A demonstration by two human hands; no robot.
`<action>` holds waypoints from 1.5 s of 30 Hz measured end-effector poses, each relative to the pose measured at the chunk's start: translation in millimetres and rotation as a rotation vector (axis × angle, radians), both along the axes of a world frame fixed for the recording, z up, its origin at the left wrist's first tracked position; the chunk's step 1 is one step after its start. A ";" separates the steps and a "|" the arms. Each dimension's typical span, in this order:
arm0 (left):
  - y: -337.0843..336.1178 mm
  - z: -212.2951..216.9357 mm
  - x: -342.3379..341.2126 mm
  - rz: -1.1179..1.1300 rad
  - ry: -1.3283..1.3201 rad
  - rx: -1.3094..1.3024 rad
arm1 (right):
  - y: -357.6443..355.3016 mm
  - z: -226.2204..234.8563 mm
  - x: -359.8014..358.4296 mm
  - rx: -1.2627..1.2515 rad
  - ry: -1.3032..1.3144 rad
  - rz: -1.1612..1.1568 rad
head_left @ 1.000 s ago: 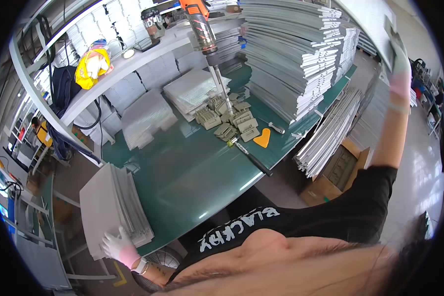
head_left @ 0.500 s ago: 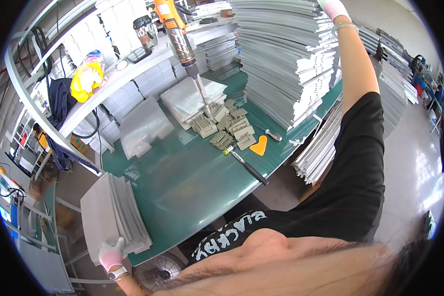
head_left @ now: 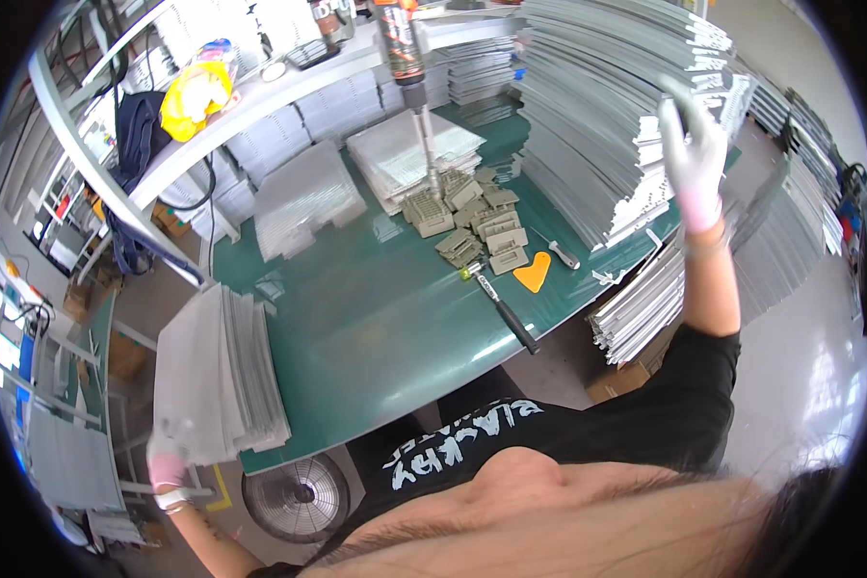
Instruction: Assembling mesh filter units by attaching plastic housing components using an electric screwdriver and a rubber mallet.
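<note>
Grey panels point(head_left: 607, 116) are seen stacked high on the green table point(head_left: 385, 328), far right. The top sheets are touched by the raised right hand point(head_left: 692, 154), fingers spread; a lower stack point(head_left: 217, 371) is gripped by the left hand point(head_left: 169, 462).

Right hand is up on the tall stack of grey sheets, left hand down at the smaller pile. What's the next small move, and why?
Probably close the right hand on the top sheet of the tall grey stack and slide it off toward the bare green table. The gloved fingers lie spread at the stack's upper edge, apparently not yet gripping. The left hand rests at the smaller pile, steadying its near corner.
</note>
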State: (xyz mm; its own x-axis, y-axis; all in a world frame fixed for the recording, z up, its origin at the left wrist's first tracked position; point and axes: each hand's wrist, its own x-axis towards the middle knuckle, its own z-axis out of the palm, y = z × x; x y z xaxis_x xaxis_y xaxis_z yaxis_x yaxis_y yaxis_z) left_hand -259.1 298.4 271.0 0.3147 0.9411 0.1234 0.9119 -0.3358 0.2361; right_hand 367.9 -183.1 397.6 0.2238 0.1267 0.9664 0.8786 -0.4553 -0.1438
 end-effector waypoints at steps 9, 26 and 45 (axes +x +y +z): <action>-174.2 64.1 87.4 -0.479 -0.294 0.080 | 74.0 -185.9 -97.6 -0.181 0.417 0.615; 37.2 -123.3 384.1 -0.535 -0.451 0.153 | 224.8 -324.5 -141.2 -1.104 0.476 0.541; 235.8 -79.6 443.0 -0.313 0.200 -0.034 | 237.0 -318.8 -149.0 -1.092 0.447 0.600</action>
